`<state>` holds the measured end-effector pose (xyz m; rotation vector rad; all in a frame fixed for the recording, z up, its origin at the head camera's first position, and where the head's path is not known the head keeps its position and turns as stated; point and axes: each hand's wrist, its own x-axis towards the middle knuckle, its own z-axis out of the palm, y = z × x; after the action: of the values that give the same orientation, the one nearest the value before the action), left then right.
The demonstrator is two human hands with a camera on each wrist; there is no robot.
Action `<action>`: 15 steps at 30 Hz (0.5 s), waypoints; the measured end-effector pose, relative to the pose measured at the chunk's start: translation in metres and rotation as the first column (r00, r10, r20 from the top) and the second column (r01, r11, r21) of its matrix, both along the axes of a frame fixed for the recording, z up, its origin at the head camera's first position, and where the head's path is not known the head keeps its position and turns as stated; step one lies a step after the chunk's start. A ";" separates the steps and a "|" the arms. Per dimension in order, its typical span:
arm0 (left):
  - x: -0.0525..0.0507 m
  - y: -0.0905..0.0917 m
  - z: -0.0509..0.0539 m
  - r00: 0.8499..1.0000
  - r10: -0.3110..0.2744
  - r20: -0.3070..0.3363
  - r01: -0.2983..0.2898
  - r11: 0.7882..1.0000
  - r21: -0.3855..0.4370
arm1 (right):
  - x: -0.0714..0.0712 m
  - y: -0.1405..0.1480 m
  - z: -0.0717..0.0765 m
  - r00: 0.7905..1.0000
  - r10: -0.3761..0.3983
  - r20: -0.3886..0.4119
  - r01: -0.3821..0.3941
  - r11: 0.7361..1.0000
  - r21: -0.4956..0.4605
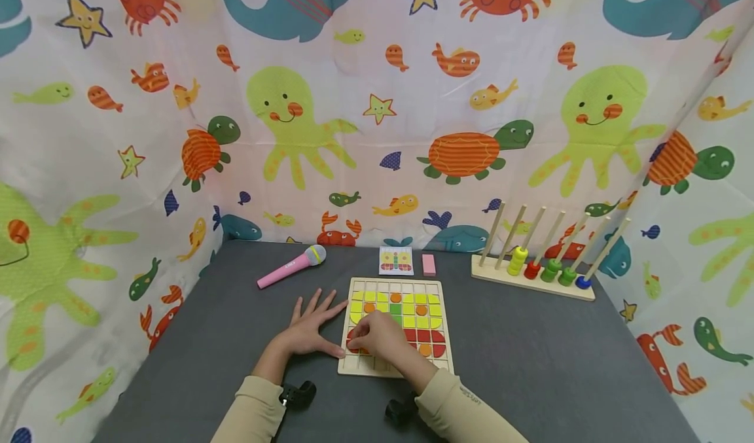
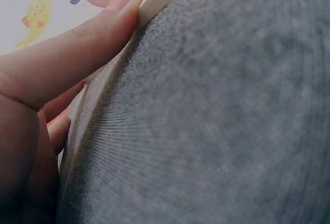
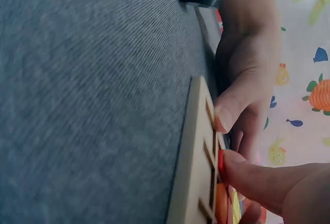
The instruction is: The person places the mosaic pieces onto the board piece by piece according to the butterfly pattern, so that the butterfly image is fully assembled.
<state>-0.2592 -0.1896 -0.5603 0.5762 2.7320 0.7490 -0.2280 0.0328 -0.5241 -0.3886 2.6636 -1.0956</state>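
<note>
A light wooden grid board (image 1: pixel 366 366) holds yellow, orange, green and red flat pieces set in rows. Over its left middle part is my right hand (image 1: pixel 385 335), with thumb and fingertips pinching a small red piece (image 3: pixel 221 161) at the left end of the lower red row. This hand covers some of the pieces. Beside the board lies my left hand (image 1: pixel 306 332), fingers spread on the grey table and thumb (image 3: pixel 224 118) touching the board's left edge near the corner. An orange piece (image 3: pixel 221 203) sits close to the red one.
Behind the board lie a pattern card (image 1: pixel 396 261) and a pink block (image 1: pixel 429 265). A pink toy microphone (image 1: pixel 288 269) is at the back left. At the back right stands a wooden peg rack (image 1: pixel 489 269) with coloured rings. Patterned cloth surrounds the table (image 1: pixel 530 364).
</note>
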 end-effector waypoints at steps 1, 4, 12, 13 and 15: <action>0.000 0.000 0.000 1.000 -0.001 -0.001 0.001 1.000 -0.001 | 0.000 0.000 0.000 1.000 -0.011 -0.002 0.011 1.000 0.012; 0.000 0.000 0.000 1.000 -0.005 -0.004 0.005 1.000 0.004 | -0.002 0.001 -0.001 0.998 -0.066 -0.012 0.066 0.997 0.035; -0.001 0.000 -0.001 1.000 -0.008 -0.005 0.008 1.000 0.016 | -0.002 0.011 0.004 0.978 -0.195 -0.067 0.198 0.979 0.039; -0.001 0.000 -0.001 1.000 -0.008 -0.004 0.008 1.000 0.013 | -0.002 0.015 0.006 0.977 -0.201 -0.070 0.203 0.979 0.026; 0.000 -0.001 -0.001 1.000 -0.005 0.000 0.005 1.000 0.012 | -0.002 0.024 0.008 0.976 -0.205 -0.080 0.206 0.979 0.002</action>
<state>-0.2595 -0.1902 -0.5612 0.5861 2.7268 0.7650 -0.2303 0.0573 -0.5157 -0.1599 2.8294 -1.1445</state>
